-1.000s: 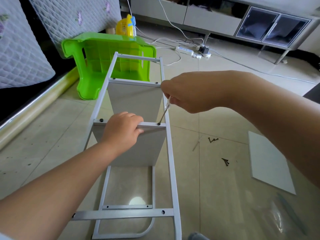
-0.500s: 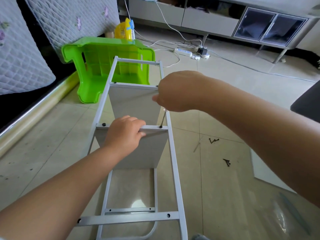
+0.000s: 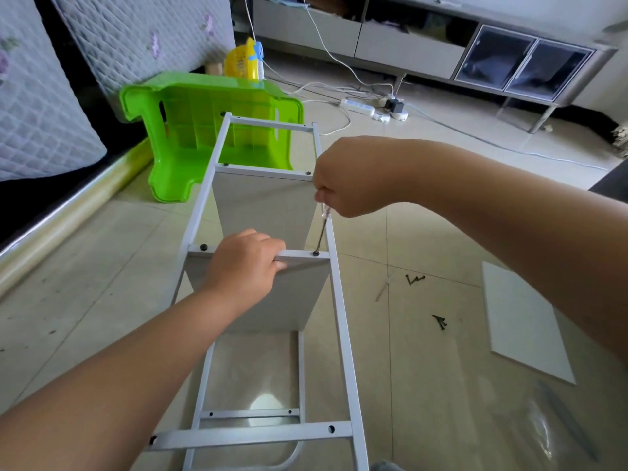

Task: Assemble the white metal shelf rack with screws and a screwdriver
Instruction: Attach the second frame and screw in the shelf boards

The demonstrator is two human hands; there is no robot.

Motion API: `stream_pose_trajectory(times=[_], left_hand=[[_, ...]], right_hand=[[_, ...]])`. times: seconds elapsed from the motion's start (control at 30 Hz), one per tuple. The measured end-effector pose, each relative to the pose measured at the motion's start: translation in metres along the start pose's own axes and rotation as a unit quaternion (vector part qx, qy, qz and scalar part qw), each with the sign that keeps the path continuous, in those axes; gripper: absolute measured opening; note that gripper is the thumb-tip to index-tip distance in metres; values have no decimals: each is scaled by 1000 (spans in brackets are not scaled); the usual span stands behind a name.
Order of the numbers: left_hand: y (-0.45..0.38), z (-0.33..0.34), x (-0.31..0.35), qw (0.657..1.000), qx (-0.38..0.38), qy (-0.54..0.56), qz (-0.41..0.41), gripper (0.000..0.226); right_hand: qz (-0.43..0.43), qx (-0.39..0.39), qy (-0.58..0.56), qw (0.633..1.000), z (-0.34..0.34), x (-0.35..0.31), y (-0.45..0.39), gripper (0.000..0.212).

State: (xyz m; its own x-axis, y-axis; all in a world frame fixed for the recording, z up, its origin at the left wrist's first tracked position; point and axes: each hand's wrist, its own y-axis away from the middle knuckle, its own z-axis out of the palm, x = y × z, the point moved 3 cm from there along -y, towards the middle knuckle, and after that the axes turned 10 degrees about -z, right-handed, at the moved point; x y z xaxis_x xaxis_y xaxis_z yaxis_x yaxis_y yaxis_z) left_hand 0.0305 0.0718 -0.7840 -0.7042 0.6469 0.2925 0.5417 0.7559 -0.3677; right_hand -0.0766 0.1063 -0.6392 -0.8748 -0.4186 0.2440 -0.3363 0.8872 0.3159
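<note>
Her left hand (image 3: 246, 263) grips the shelf panel's edge (image 3: 299, 255) while the right hand (image 3: 353, 180), fingers closed round the screwdriver (image 3: 321, 232), sets its tip on the screw (image 3: 316, 253).

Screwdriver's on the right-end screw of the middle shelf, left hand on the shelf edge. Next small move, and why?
Probably keep turning that screw until it seats. The right hand grips the screwdriver, whose tip sits in the screw head at the shelf's right end, and the left hand grips the shelf edge to steady it. The left-end screw is already in.
</note>
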Motion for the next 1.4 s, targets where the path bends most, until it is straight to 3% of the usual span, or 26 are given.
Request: stream_pose_trajectory(times=[0.13,0.3,0.53,0.73,0.9,1.0,1.17,1.27,1.4], left_hand=[[-1,2,-1,1000,2,4,-3,15],[0,2,-1,999,-9,14,-28,21],[1,-2,-1,999,-20,28,-37,34],[1,1,-2,998,-21,26,-50,22],[3,3,-1,998,-8,24,-62,14],[0,4,0,997,-32,13,-70,18],[-2,1,-1,996,-41,4,-81,19],[0,-4,-1,998,-22,23,-55,14],[0,-8,2,999,-42,-4,-10,33]], right_hand=[[65,-10,-51,997,1,2,-3,37],[125,-73,-153,978,7,13,9,35],[-6,-46,3,999,4,1,19,20],[-80,-23,85,993,-2,-7,10,24],[9,-42,13,999,2,5,2,29],[91,-91,-118,985,10,19,9,34],[91,-85,-87,988,6,5,6,31],[19,-65,-5,998,0,-1,7,25],[-81,-34,87,992,-1,-10,8,19]])
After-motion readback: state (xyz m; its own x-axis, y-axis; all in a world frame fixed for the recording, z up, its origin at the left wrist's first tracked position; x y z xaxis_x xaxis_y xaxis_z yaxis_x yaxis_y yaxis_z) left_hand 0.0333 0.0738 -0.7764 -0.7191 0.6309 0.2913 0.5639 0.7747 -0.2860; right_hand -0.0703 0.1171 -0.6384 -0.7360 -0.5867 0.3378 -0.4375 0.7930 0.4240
